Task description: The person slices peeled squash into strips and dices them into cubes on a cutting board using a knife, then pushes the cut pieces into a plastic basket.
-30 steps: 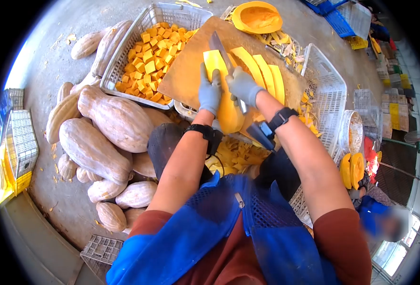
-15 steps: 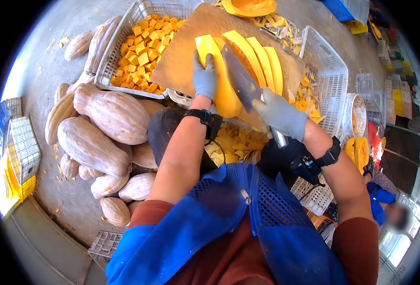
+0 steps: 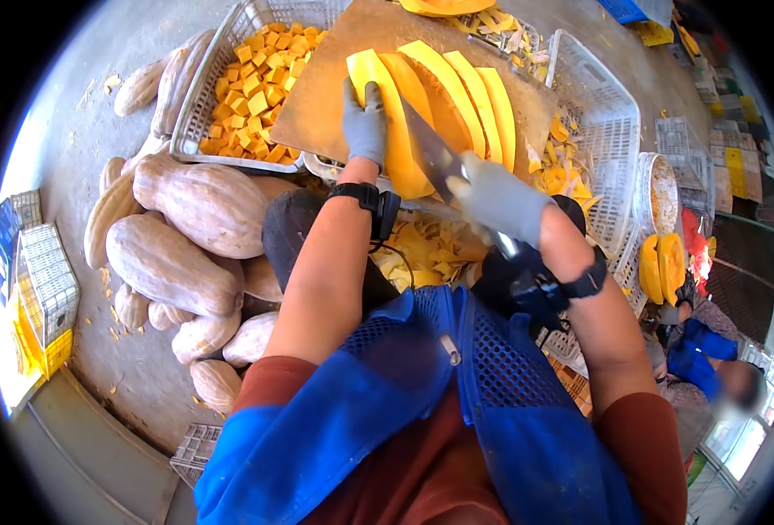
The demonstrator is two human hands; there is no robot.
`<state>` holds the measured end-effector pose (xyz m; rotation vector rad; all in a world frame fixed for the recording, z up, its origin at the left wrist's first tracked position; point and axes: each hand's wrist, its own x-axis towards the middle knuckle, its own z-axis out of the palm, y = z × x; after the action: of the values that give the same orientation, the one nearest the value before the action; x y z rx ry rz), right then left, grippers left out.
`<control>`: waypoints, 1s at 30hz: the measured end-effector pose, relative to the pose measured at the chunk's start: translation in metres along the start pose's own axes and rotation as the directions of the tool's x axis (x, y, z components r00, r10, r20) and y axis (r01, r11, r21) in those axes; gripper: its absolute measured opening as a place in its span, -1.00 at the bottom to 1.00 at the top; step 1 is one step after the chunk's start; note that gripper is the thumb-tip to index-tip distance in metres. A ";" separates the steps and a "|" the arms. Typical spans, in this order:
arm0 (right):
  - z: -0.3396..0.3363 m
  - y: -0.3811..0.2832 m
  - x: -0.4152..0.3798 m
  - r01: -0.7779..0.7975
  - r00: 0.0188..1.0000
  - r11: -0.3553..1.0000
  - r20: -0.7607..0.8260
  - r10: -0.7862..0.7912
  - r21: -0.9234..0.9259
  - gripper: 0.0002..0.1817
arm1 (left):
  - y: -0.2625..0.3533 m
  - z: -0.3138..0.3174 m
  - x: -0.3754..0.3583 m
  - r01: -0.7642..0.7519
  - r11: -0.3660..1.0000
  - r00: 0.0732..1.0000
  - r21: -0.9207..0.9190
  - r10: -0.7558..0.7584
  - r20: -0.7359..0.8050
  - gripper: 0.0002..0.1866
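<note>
- Centrally, we see long yellow-orange pumpkin slices (image 3: 439, 96) on the brown wooden cutting board (image 3: 326, 96).
- Our gloved left hand (image 3: 365, 122) presses the leftmost slice.
- Our gloved right hand (image 3: 496, 199) grips a broad steel cleaver (image 3: 431, 153).
- Left: white plastic basket of orange pumpkin cubes (image 3: 247, 79).

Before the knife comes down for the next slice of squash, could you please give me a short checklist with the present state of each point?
1. Right hand shut on the knife handle: ok.
2. Left hand steadies the squash piece on the cutting board: ok.
3. Left fingers apart from the blade's edge: cannot tell, the blade lies close beside them.
4. Cut slices lie right of the blade, out of its way: ok.
5. Board resting level on the baskets: cannot tell, its supports are hidden.
6. Basket of cubes beside the board: ok.
</note>
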<state>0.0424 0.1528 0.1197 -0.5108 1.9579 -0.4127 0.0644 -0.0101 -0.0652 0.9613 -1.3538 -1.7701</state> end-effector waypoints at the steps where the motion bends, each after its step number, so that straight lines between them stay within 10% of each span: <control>1: 0.000 0.008 -0.006 -0.012 1.000 0.999 0.010 0.012 -0.038 -0.65 | -0.010 0.002 0.005 -0.037 0.999 0.999 0.010 0.037 -0.023 -0.39; 6: 0.073 0.082 0.028 0.111 0.945 0.976 -0.285 -0.162 -0.188 -0.61 | -0.021 0.007 0.010 -0.087 0.995 0.989 0.046 0.092 -0.117 -0.40; 9: 0.128 0.151 0.083 0.353 0.705 0.902 -0.563 -0.431 -0.249 -0.60 | 0.000 0.011 0.004 -0.035 0.999 0.996 0.023 0.037 -0.081 -0.42; 13: 0.093 0.110 0.038 0.207 0.930 0.961 -0.342 -0.135 0.184 -0.61 | -0.021 0.003 0.015 -0.106 0.989 0.993 0.100 0.111 -0.045 -0.43; 19: 0.052 0.123 0.044 0.222 0.816 0.938 -0.476 -0.328 -0.265 -0.62 | 0.012 -0.011 0.024 0.006 0.949 0.991 0.315 -0.048 0.125 -0.39; 21: 0.044 0.123 0.054 0.222 0.784 0.934 -0.518 -0.341 -0.278 -0.64 | 0.040 -0.030 0.037 0.017 0.834 0.966 0.552 -0.157 0.207 -0.39; 24: 0.035 0.113 0.059 0.216 0.789 0.944 -0.524 -0.320 -0.251 -0.65 | 0.071 -0.045 0.062 -0.386 0.474 0.873 0.791 -0.088 0.479 -0.41; 30: 0.015 0.046 0.057 0.499 0.632 0.849 -0.598 -0.493 -0.172 -0.71 | 0.073 -0.061 0.090 -0.656 0.209 0.685 0.725 -0.236 0.689 -0.30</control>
<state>0.0267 0.1614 0.0471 -1.0241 2.4300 -1.0622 0.0807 -0.1306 -0.0181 0.4544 -3.1648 -0.7664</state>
